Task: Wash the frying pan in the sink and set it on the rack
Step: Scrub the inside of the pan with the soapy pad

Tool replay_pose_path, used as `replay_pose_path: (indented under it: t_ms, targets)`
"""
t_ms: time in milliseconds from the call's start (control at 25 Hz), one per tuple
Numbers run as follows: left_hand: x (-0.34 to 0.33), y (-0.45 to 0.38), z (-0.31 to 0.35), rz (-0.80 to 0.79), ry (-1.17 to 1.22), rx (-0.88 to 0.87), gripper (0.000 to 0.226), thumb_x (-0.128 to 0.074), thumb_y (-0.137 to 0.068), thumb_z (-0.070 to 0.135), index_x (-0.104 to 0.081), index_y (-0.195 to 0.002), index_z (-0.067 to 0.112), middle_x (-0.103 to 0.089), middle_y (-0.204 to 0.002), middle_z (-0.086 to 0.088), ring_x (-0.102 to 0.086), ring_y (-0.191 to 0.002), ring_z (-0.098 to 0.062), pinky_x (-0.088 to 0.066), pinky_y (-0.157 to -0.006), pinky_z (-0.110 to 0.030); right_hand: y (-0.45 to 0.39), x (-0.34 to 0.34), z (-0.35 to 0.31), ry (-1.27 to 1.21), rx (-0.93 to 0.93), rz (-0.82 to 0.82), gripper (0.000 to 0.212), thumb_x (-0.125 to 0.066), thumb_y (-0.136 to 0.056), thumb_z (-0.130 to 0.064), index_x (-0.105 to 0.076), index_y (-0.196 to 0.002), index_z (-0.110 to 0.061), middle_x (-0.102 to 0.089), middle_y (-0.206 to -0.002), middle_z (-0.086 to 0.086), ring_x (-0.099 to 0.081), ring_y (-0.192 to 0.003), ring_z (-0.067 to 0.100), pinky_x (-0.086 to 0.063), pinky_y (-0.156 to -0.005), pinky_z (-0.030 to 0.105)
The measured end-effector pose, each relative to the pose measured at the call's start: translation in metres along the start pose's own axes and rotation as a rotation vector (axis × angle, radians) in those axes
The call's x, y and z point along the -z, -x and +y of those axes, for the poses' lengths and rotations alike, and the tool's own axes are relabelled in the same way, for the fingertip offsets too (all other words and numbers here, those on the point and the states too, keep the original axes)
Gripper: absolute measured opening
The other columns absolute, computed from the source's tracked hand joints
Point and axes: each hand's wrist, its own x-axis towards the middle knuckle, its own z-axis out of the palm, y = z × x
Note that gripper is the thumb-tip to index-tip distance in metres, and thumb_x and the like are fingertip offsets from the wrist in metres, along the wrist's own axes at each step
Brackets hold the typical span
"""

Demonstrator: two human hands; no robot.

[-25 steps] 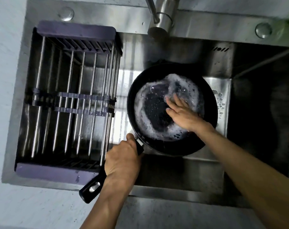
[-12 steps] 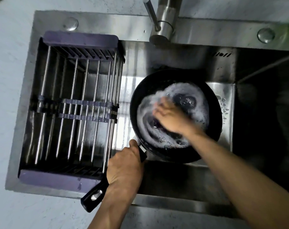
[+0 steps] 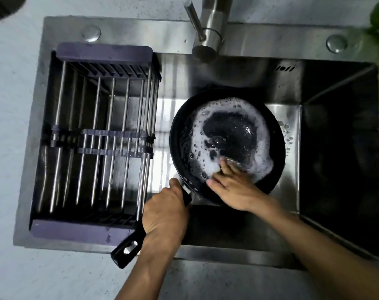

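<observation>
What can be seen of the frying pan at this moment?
The frying pan is round, black and dark-coated, with a long black handle ending in a hanging hole. It sits in the steel sink, right of the dish rack, handle pointing toward the near-left rim. White soap foam rings its speckled wet base. The left hand grips the handle near the bowl; the right hand rubs the near inside with its fingers.

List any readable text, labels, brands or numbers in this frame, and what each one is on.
None can be read.
Frying pan, its handle gripped by the left hand: no print shows.
Rack, faucet: no markings show.
Sink back wall: a row of overflow slots, not characters.
Right hand rubs inside the soapy pan.
</observation>
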Motion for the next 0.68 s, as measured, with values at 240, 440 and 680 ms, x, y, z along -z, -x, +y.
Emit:
replay_pose_path:
  t_ms: [240, 440, 680]
  targets:
    - [-0.003, -0.001, -0.001, -0.006, -0.025, -0.004, 0.037, -0.057, -0.093, 0.033, -0.039, -0.123, 0.02, -0.064, -0.107, -0.002, -0.065, -0.097, -0.024, -0.038, -0.065, -0.032, -0.008, 0.024, 0.026, -0.2, -0.08, -0.014, 0.057, -0.018, -0.1, -0.066, -0.016, -0.154, -0.047, 0.028, -0.157, -0.013, 0.023, -0.15, 0.022, 0.018, -0.113, 0.042]
    - [-0.003, -0.004, 0.002, -0.038, 0.005, -0.005, 0.046, -0.06, -0.087, 0.049, -0.04, -0.118, 0.021, -0.065, -0.106, -0.002, -0.065, -0.1, -0.025, -0.042, -0.068, -0.031, -0.039, 0.051, 0.007, -0.359, 0.028, 0.054, 0.053, -0.021, -0.104, -0.057, -0.02, -0.155, -0.042, 0.019, -0.163, -0.014, 0.02, -0.151, 0.016, 0.014, -0.117, 0.037]
    - [-0.002, -0.001, 0.002, -0.048, 0.028, 0.011, 0.037, -0.06, -0.09, 0.039, -0.041, -0.116, 0.021, -0.064, -0.106, -0.002, -0.065, -0.099, -0.025, -0.04, -0.068, -0.032, -0.033, 0.038, -0.034, -0.559, 0.21, -0.023, 0.051, -0.025, -0.107, -0.048, -0.015, -0.157, -0.039, 0.018, -0.163, -0.014, 0.021, -0.149, 0.011, 0.015, -0.119, 0.038]
